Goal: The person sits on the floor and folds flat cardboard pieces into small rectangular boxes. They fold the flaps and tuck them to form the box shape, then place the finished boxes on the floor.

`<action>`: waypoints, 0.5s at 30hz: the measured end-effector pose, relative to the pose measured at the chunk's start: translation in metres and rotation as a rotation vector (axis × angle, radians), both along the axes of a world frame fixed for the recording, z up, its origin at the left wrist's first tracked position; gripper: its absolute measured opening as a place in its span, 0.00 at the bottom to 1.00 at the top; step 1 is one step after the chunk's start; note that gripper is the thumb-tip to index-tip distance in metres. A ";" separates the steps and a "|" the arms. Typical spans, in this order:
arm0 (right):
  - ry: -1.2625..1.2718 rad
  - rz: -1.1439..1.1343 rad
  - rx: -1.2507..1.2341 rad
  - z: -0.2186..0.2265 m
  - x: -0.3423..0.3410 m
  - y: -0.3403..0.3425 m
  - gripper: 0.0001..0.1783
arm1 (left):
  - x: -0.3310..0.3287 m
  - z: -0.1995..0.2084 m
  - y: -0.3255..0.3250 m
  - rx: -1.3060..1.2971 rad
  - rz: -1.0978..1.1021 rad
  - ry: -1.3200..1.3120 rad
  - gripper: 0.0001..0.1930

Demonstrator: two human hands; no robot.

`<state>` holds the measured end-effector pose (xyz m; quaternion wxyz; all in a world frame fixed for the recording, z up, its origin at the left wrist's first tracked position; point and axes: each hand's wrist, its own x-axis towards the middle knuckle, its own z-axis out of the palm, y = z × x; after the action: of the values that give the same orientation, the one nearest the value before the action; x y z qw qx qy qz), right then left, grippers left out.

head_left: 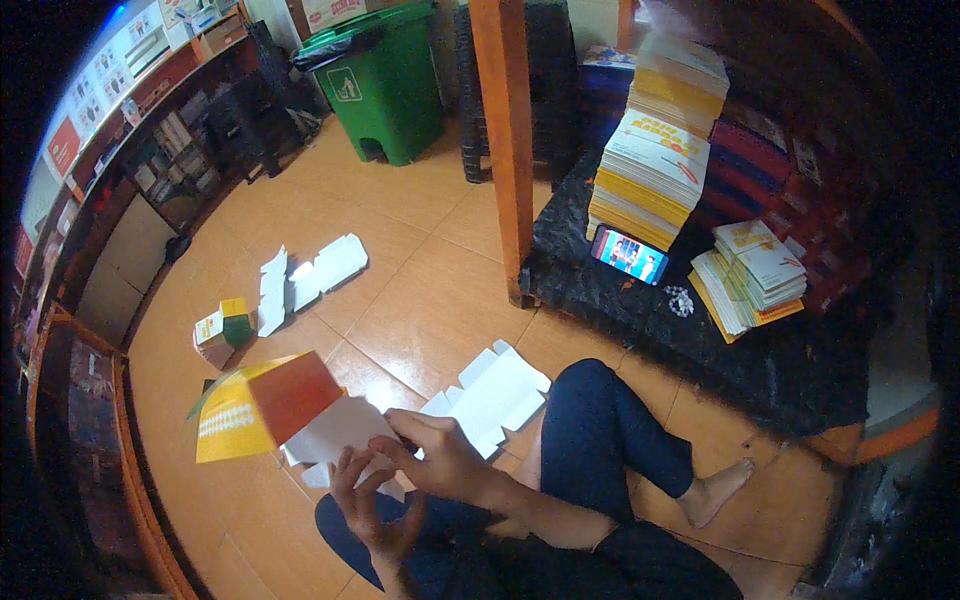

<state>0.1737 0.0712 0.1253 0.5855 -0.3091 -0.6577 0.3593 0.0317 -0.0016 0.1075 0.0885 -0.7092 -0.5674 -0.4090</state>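
A partly folded cardboard box (296,398), with yellow and orange-red panels and a white flap, is held up in front of my lap. My right hand (435,450) pinches the white flap near its right corner. Below it, the curled fingers of my left hand (370,505) hold the flap's lower edge, and the two hands nearly touch. Part of the flap is hidden behind my fingers. On the floor just beyond my knees lies an unfolded white cardboard blank (500,390). A smaller folded box (222,332) in yellow, white and green stands past the held box.
More white blanks (312,278) lie farther off on the tiled floor (420,270). To the right, a low black-covered platform (600,290) bears tall stacks of flat cartons (650,160), a lit phone (628,256) and a beaded string (680,301). An orange post (505,140) and a green bin (385,90) stand beyond.
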 end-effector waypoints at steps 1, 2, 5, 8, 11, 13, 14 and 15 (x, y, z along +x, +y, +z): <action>-0.011 0.026 -0.022 0.002 0.000 -0.002 0.11 | 0.000 -0.002 0.002 0.075 0.028 -0.052 0.16; 0.011 0.069 -0.012 0.005 0.000 -0.002 0.11 | 0.000 -0.005 0.002 0.116 0.090 -0.087 0.16; 0.053 0.180 0.027 0.009 -0.003 -0.003 0.12 | -0.004 -0.013 0.003 0.155 0.180 -0.293 0.11; 0.063 0.236 0.085 0.008 -0.004 -0.002 0.14 | -0.004 -0.019 0.000 -0.081 0.489 -0.558 0.06; 0.030 0.298 0.082 0.004 -0.005 -0.002 0.18 | -0.005 -0.020 0.001 0.034 0.317 -0.606 0.10; -0.007 0.356 0.078 0.000 -0.006 -0.002 0.20 | -0.010 -0.016 -0.001 -0.081 0.327 -0.639 0.07; -0.004 0.377 0.080 -0.002 -0.007 -0.001 0.20 | -0.012 -0.015 -0.002 -0.175 0.400 -0.679 0.08; -0.001 0.397 0.082 -0.004 -0.010 0.000 0.20 | -0.011 -0.015 -0.002 -0.129 0.284 -0.764 0.08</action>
<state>0.1642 0.0712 0.1213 0.5150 -0.1494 -0.7201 0.4404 0.0210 -0.0039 0.0924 -0.1175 -0.4253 -0.6760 -0.5903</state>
